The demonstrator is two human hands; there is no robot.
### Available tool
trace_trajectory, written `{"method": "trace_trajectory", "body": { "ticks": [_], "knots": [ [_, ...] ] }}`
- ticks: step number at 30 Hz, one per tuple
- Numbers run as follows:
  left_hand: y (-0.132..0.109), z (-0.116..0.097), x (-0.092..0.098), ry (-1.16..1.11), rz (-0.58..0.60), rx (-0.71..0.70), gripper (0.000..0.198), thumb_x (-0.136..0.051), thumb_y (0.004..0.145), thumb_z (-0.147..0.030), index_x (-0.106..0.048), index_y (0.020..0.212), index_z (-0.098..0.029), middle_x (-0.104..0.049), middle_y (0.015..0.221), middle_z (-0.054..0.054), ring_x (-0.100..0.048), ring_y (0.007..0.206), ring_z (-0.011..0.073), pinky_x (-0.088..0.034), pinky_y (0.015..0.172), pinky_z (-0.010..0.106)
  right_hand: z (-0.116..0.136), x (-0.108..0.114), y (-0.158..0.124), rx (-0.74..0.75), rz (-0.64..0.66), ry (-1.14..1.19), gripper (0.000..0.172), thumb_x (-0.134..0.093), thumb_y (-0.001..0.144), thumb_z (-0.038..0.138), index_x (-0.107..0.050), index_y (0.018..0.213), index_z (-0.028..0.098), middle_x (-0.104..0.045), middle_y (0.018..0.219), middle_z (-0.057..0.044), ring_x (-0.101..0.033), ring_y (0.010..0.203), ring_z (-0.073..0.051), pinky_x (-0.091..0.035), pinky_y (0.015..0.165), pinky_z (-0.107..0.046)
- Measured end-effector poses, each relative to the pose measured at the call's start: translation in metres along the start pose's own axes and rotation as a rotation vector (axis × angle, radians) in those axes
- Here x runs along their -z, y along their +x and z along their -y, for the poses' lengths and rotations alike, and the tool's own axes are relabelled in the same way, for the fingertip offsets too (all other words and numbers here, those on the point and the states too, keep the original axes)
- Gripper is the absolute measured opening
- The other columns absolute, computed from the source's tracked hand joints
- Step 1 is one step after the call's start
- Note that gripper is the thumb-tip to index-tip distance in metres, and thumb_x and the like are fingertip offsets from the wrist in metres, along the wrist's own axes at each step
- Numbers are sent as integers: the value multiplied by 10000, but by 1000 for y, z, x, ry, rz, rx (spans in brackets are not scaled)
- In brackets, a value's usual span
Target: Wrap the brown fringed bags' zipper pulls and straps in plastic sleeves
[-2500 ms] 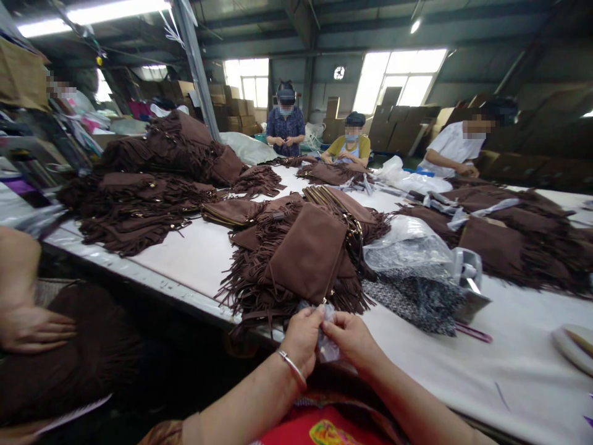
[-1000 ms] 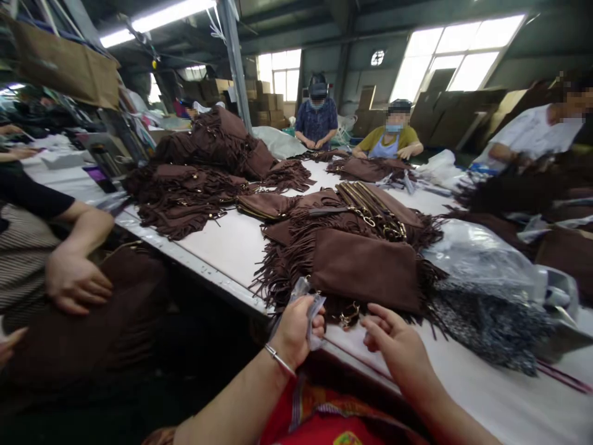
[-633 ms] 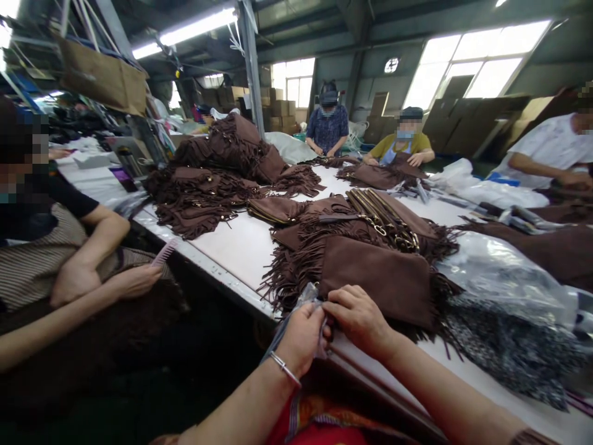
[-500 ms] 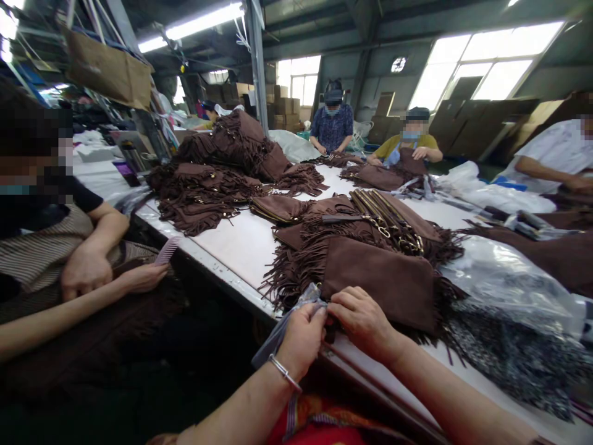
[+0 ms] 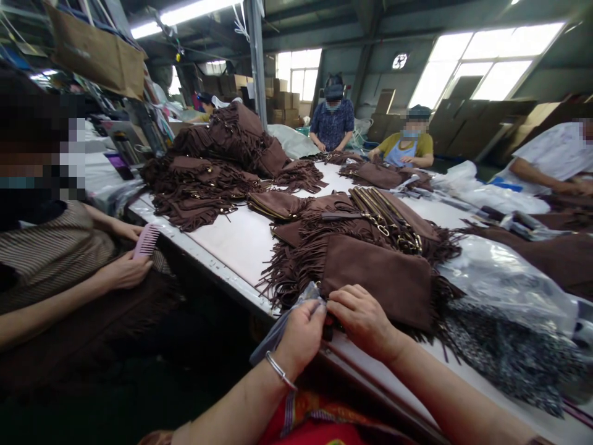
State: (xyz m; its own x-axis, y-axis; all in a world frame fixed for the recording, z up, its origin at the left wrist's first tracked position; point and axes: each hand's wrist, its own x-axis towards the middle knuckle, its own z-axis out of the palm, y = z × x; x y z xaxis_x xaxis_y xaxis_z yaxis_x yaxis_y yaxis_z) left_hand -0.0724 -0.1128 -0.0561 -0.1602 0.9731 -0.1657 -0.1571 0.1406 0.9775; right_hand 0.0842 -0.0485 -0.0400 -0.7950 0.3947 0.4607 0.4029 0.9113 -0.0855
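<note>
At the near table edge my left hand, with a silver bangle at its wrist, is closed on a grey-blue strap in clear plastic. The strap hangs down to the left, and its plastic-covered end sticks up past the thumb. My right hand meets it fingertip to fingertip, pinched; what lies between its fingers is hidden. Just beyond both hands lies a brown fringed bag, flat on the table. Behind it are several brown straps with gold clasps on more fringed bags.
Heaped brown fringed bags cover the far left of the white table. Clear plastic bags lie to the right. At left a co-worker's hand holds a pink comb over brown fringe. Other people work across the table.
My hands stay nearly in place on the strap. The co-worker at left has brought the other hand up to the comb. Across the table, the person in yellow has lowered the brown piece.
</note>
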Motion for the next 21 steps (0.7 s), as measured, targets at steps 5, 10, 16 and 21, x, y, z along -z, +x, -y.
{"method": "trace_trajectory", "body": {
  "ticks": [5,10,16,21],
  "knots": [
    [-7,-1,7,490,79,-424,171,-513,881,-313,-647,912,-211,-642,887,95,-567,837,234,-404,815,338,-1,3,4,-4,118,12,141,-489,906,173,-630,907,176,-634,874,-68,-524,831,-177,-387,771,-315],
    [-3,13,8,592,71,-465,220,-444,912,-302,-645,933,-213,-635,910,118,-573,862,250,-402,838,357,-1,9,11,-58,196,-37,87,-521,864,141,-602,866,174,-607,825,-51,-519,762,-172,-393,725,-306],
    [-2,11,9,676,100,-510,264,-389,933,-279,-640,920,-198,-640,875,126,-575,824,247,-401,780,351,-3,17,15,67,195,-12,183,-563,862,170,-636,1026,202,-631,946,-63,-553,858,-177,-402,766,-305],
    [-2,6,10,634,126,-501,245,-407,931,-288,-630,864,-214,-636,829,90,-560,771,219,-394,746,322,-2,17,14,88,246,-23,78,-580,832,180,-646,872,169,-631,884,-72,-546,844,-187,-408,767,-322]
  ]
}}
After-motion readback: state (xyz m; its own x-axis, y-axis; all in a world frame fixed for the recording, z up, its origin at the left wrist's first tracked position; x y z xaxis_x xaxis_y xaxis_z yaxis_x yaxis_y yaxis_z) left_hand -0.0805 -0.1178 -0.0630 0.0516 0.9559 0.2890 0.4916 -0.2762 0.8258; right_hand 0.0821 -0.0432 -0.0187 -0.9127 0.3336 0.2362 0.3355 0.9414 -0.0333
